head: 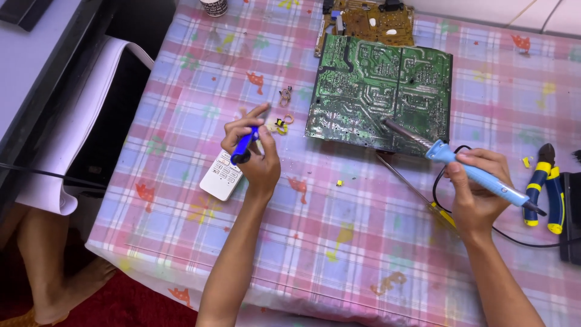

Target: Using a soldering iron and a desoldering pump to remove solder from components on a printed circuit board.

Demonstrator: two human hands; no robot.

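A blue soldering iron is gripped in the right hand, its tip resting on the near edge of the green board. The left hand, left of the board, is closed around a blue tool above a white remote. If the iron is dragged, neighbouring joints could be bridged; its cord, looped below the board, could snag the wrist.

I take this for a home repair corner, not a proper workshop: a plaid plastic tablecloth covers the table, a green circuit board and a brown one lie on it beside pliers, a bare foot rests on red flooring
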